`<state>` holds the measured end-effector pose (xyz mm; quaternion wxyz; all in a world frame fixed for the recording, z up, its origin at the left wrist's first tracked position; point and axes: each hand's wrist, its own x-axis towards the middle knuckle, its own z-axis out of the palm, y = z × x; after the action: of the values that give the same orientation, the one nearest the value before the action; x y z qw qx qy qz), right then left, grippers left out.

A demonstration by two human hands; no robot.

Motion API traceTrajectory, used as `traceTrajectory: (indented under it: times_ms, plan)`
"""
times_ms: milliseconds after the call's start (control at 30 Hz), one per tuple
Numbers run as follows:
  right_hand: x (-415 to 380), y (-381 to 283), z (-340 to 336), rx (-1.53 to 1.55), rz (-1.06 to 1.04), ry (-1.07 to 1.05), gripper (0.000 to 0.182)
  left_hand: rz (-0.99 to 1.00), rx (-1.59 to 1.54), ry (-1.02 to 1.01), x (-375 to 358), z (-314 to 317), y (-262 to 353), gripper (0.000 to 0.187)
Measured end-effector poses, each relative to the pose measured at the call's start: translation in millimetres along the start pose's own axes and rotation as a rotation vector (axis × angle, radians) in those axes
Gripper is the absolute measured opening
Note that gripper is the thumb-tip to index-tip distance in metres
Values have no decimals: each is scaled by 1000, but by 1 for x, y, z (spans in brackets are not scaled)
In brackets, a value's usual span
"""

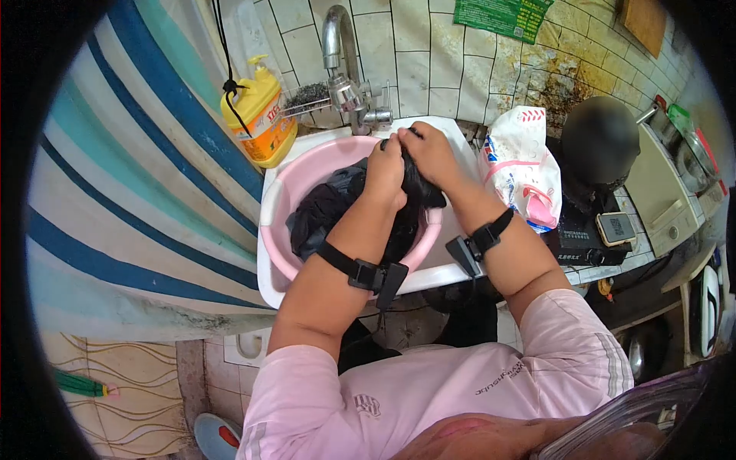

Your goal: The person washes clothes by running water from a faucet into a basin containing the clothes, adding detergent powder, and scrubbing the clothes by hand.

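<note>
Both my hands are closed on a dark garment (pixel 418 188) above a pink basin (pixel 285 201). My left hand (pixel 386 170) grips it near the middle of the basin, and my right hand (pixel 431 153) pinches it close beside, toward the right rim. The two hands nearly meet at the fingertips, and part of the black cloth hangs down between and below them. More dark, wet-looking clothes (pixel 326 211) lie bunched in the basin, partly hidden by my left forearm. The basin sits in a white sink (pixel 270 284).
A chrome faucet (pixel 340 61) rises behind the basin. To its left stands a yellow pump bottle (pixel 264 115), with a wire rack (pixel 307 103) between. At right are a white plastic package (pixel 521 169) and a black stove (pixel 586 238). A striped curtain (pixel 153 153) hangs on the left.
</note>
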<state>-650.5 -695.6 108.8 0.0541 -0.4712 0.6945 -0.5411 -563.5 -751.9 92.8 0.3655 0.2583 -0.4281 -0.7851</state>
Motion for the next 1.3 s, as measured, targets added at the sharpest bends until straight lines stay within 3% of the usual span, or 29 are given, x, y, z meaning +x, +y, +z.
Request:
traceTrajectory:
  times_ms: [67,200,267,300,400,433,467,567,667,800,867,967,1100,1167,1300]
  plan:
    - [12,28,3,-8,70,-19,37,-138,3,-50,-4,3,6,38]
    - [3,34,10,8,-11,53,37,-132,110,-62,1,-1,6,35]
    - [-10,19,10,-30,-91,24,35,-97,103,-14,5,-5,2,36]
    - [-20,9,12,-116,-264,105,36,-63,95,35,8,-8,0,37]
    - [-32,-19,8,-125,-341,70,36,-28,-93,-42,15,-17,-8,37]
    - [-26,-10,9,-127,-247,78,39,97,2,-41,15,-13,-13,38]
    - [-14,2,8,-129,-250,80,39,99,1,-44,16,-10,-15,38]
    - [11,39,1,43,102,8,44,69,209,-21,-9,8,2,36]
    - [6,44,5,152,4,61,39,106,115,-60,-7,7,4,29]
    - [5,52,15,411,72,67,34,181,-87,-54,-2,3,14,19]
    - [2,50,11,700,251,-197,39,254,-125,2,6,-2,15,17]
    - [-12,19,3,797,415,-266,34,342,-154,75,6,-8,24,19]
    - [-20,3,-3,741,448,-324,38,500,-34,291,24,-18,20,28]
    - [-23,1,-7,968,472,-457,53,548,8,303,24,-18,17,26]
    - [-13,23,1,891,485,-477,48,721,211,324,15,-13,23,19]
